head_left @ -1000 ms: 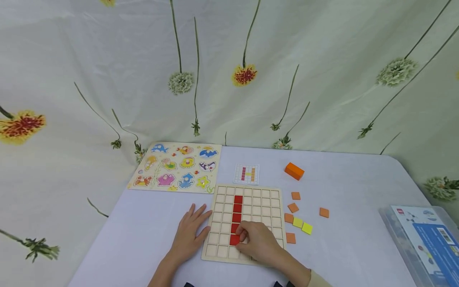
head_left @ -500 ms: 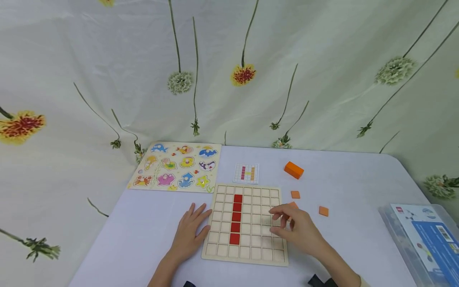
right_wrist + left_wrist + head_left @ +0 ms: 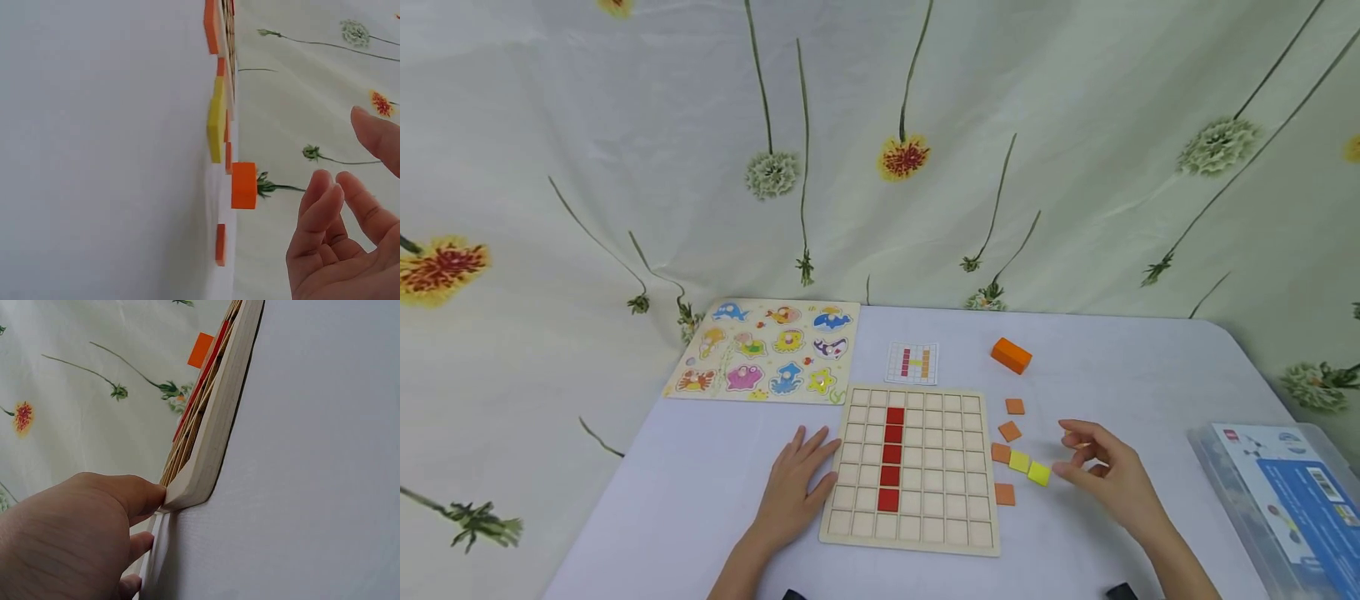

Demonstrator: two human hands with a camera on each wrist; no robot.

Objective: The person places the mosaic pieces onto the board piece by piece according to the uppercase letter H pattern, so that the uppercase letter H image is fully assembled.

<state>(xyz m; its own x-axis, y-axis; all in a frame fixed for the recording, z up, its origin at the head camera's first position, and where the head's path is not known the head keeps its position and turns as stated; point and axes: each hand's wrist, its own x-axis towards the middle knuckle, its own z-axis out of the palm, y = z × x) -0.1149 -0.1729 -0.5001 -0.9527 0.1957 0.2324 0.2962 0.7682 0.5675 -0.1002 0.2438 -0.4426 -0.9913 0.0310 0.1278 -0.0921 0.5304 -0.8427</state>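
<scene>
A wooden grid board [image 3: 947,537] lies on the table with a column of several red square tiles [image 3: 891,454] set in its cells. My left hand [image 3: 797,483] rests spread at the board's left edge; in the left wrist view its thumb [image 3: 147,497] touches the board's corner. To the right of the board, my right hand [image 3: 1108,479] is raised, fingers loosely bent and thumb apart, nothing between them. Its fingertips come close to two yellow tiles [image 3: 1039,473] in the head view. Several orange tiles [image 3: 1004,494] lie along the board's right side; another orange tile [image 3: 220,245] shows in the right wrist view.
A small pattern card [image 3: 912,363] lies behind the board, and an orange block [image 3: 1011,355] is farther right. A sea-animal peg puzzle [image 3: 767,350] sits at the back left. A clear plastic box [image 3: 1285,492] with a blue and white label stands at the right edge.
My right hand has lifted off the red column and swept right, past the board's edge, to beyond the yellow tiles. The left hand has stayed in place.
</scene>
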